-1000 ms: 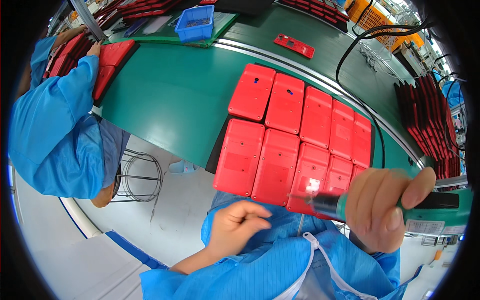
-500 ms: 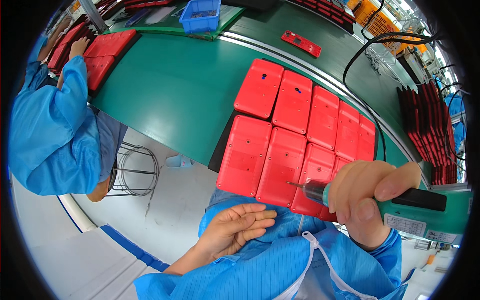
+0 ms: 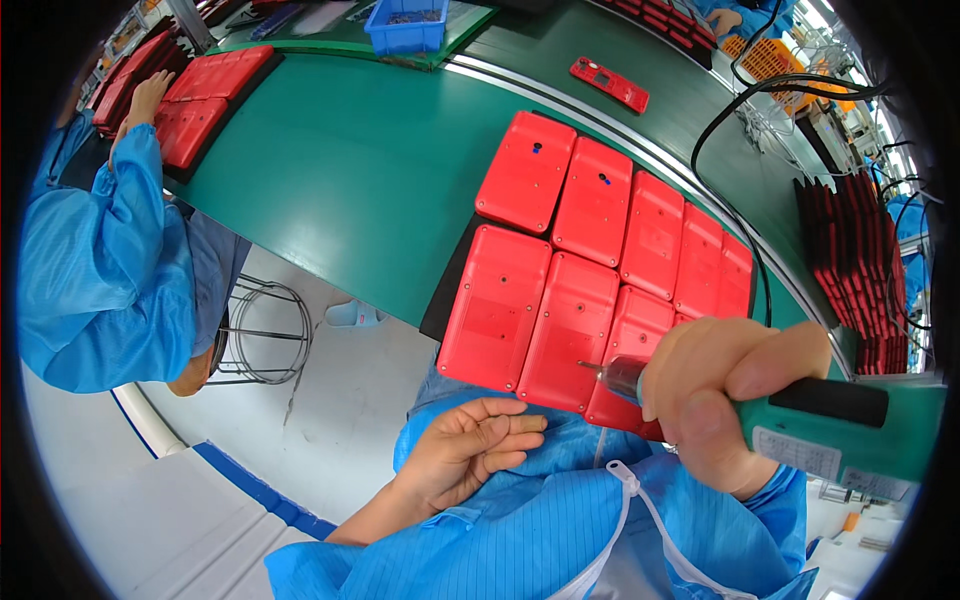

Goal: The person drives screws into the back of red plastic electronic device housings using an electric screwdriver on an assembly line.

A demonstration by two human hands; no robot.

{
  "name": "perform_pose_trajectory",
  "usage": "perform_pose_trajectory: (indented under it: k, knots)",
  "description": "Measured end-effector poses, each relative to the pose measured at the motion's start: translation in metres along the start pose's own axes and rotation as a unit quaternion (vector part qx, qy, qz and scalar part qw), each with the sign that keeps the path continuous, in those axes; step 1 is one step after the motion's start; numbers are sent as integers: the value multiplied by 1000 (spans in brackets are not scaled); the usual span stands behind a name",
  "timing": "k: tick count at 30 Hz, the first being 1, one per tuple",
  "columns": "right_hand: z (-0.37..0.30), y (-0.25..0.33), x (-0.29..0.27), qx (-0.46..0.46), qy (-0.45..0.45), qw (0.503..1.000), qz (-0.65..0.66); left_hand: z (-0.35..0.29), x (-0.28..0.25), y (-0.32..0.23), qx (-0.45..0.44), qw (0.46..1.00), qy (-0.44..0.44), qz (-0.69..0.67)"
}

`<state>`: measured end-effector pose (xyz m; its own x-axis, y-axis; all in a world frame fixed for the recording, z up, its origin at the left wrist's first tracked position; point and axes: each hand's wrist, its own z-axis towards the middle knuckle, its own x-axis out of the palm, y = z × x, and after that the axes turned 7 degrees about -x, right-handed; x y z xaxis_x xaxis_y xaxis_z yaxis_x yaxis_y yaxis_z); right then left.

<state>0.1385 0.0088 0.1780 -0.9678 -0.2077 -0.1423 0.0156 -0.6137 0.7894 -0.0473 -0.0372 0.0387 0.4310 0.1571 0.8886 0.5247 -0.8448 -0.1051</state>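
Note:
My right hand (image 3: 725, 400) is wrapped round a green electric screwdriver (image 3: 850, 430). Its thin bit (image 3: 588, 366) points left and hovers over or touches a red plastic casing (image 3: 568, 325) in the near row; which of the two I cannot tell. Several such casings lie in two rows on a black tray (image 3: 440, 308), with small screws or screw holes at their corners. Near the tray's front edge, above my lap, my left hand (image 3: 468, 450) is closed, thumb against the curled fingers. Whatever it may hold is hidden.
Black cables (image 3: 722, 125) hang over the tray's right side. Beyond the metal rail lies a single red casing (image 3: 609, 85), near a blue bin (image 3: 407, 28) of small parts. Stacked red-and-black trays (image 3: 850, 265) stand at right. A co-worker in blue (image 3: 110, 270) sits at left beside more casings.
The view has shifted slightly. My right hand and the screwdriver have moved a little left, while my left hand keeps its closed pose. The co-worker's arm has shifted slightly.

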Motion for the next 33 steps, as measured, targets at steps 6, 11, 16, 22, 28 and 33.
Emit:
perform_pose_trajectory:
  k: [6, 11, 16, 22, 28, 33]
  knots:
    - [10, 2, -4, -35, 144, 985, -84, 0, -3, -1, -2, 999, -3, 34]
    - [4, -4, 0, -100, 92, 989, -51, -5, -3, 13, 36, 992, -56, 109]
    - [-6, 3, 5, -11, 63, 997, -49, -9, -2, 16, 51, 997, 3, 61]
    - [-21, 26, 13, -108, 19, 968, 228, -14, 32, 4, 35, 997, -69, -6]
    - [-16, 22, 32, -131, 11, 972, 193, -13, 23, 6, 14, 999, 40, 1]
    - [-15, 19, 27, -111, 45, 975, 185, -13, 27, 4, 7, 999, 37, 17]
